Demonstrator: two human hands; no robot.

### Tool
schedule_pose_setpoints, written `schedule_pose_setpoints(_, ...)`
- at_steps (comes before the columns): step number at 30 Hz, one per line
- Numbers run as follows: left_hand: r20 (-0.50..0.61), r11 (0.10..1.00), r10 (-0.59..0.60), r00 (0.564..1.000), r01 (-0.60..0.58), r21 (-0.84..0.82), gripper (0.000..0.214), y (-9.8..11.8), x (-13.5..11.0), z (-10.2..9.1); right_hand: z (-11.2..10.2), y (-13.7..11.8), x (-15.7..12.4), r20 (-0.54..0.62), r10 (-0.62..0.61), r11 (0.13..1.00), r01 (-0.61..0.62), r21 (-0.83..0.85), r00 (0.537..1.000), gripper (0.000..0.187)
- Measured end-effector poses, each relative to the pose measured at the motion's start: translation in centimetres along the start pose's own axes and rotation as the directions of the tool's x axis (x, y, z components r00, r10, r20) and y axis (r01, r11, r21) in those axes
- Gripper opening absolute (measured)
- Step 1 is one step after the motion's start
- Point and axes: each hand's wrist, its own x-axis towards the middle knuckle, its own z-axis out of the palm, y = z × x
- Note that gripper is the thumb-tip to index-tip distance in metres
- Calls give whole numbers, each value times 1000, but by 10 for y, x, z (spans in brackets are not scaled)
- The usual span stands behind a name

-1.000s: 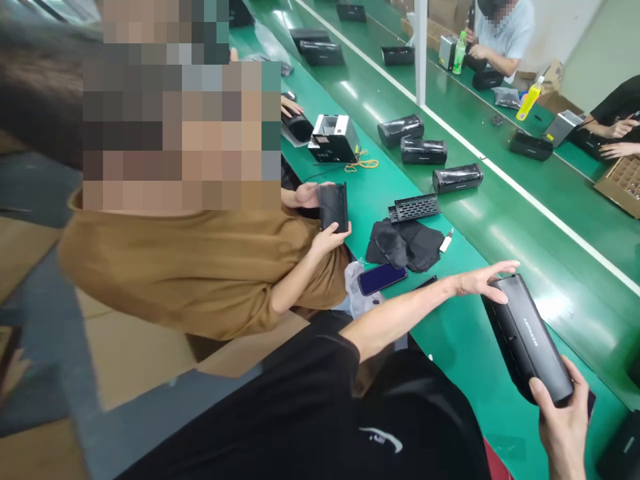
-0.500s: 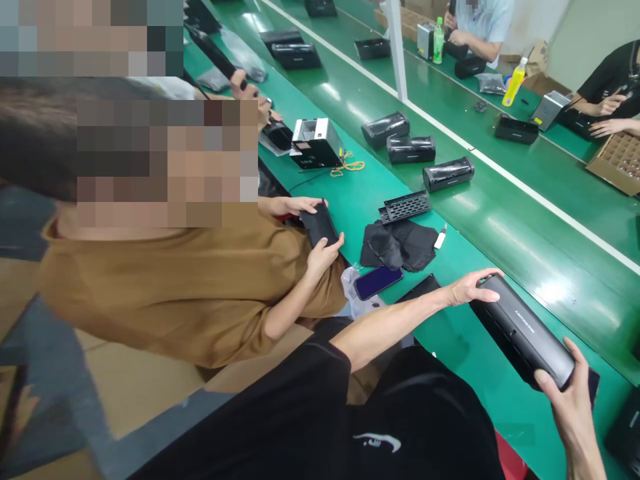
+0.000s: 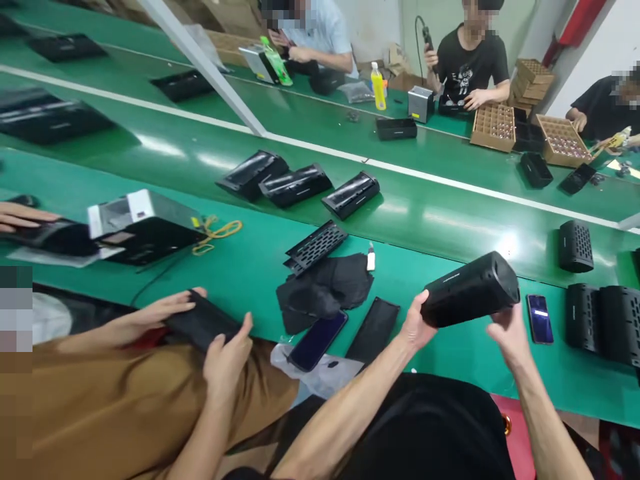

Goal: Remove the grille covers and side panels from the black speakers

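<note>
The left hand (image 3: 416, 325) is closed around the near left end of a black casing (image 3: 467, 290), thumb and fingers against its side. The right hand (image 3: 511, 333) is at the casing's other end, its thumb spread away and its fingers partly hidden behind the lower corner; how firmly they grip there I cannot tell. The casing is right of the frame's centre, tilted with its right end higher, in front of the green table (image 3: 460, 360). Just right of the right hand lies a phone (image 3: 540, 319), and beyond it, at the right edge, stand black perforated housings (image 3: 583, 317). To the left of the left hand lie a flat black panel (image 3: 374, 328), a dark phone (image 3: 319, 340) and black cloth pieces (image 3: 327, 290), with a slotted grille (image 3: 320, 243) beside the cloth. In the lower left, a co-worker's hands (image 3: 227, 357) hold a dark piece (image 3: 203, 321). Above the middle, three glossy black casings (image 3: 353, 193) rest on the green belt (image 3: 450, 200). Toward the upper right are a yellow bottle (image 3: 379, 88) and partitioned cardboard boxes (image 3: 494, 127).
</note>
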Motion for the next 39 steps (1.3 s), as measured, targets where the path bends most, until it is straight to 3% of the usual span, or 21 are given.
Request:
schedule_pose_setpoints(3, 75, 993, -40, 996, 32, 110, 70, -6, -2, 9, 22, 8, -10, 32, 32, 988, -27, -149, 999, 105)
schedule_pose_setpoints(6, 84, 973, -24, 996, 4, 233, 79, 11, 3, 3, 4, 2, -14, 10, -10, 940, 13, -340, 1000, 102)
schedule_pose_setpoints(8, 84, 948, 8, 996, -34, 315, 93, 30, 7, -2, -20, -3, -11, 87, -89, 804, 123, -581, 992, 107)
schedule_pose_setpoints(10, 105, 918, 28, 994, -67, 390, 103, 46, 11, -3, -40, -4, -7, 239, -133, 576, 272, -771, 962, 101)
schedule_pose_setpoints(12, 130, 889, 21, 991, -79, 452, 100, 53, 12, 0, -50, 0, -5, 376, -122, 386, 393, -835, 919, 95)
schedule_pose_setpoints(14, 155, 843, 23, 988, -103, 528, 86, 52, 11, 4, -53, 3, -5, 445, -104, 313, 454, -834, 889, 94)
schedule_pose_setpoints(16, 186, 783, 47, 982, -151, 603, 75, 47, 7, 4, -55, 4, -8, 462, -110, 355, 469, -809, 880, 94)
schedule_pose_setpoints(18, 207, 754, 63, 976, -183, 631, 71, 41, 2, -1, -61, 3, -12, 410, -135, 465, 423, -777, 902, 99)
schedule_pose_setpoints(21, 197, 790, 45, 979, -156, 594, 80, 35, -3, -12, -75, 2, -23, 209, -17, 734, 154, -662, 978, 113)
schedule_pose_setpoints(24, 179, 817, 30, 983, -127, 562, 87, 28, -4, -19, -83, 6, -37, 124, 220, 883, -144, -448, 968, 116)
schedule_pose_setpoints(27, 156, 838, 24, 988, -105, 535, 78, 26, -7, -22, -83, 10, -50, 74, 243, 916, -204, -345, 967, 116)
schedule_pose_setpoints(32, 168, 794, -8, 986, -96, 601, 70, 37, -19, -15, -77, 12, -63, 10, 253, 917, -236, -321, 968, 92)
schedule_pose_setpoints(36, 113, 716, 91, 989, -144, 683, 65, 40, -25, -4, -77, 19, -65, 13, 242, 930, -227, -290, 970, 93)
schedule_pose_setpoints(39, 105, 714, 115, 988, -155, 682, 70, 34, -30, -2, -81, 26, -64, 44, 262, 923, -237, -303, 964, 93)
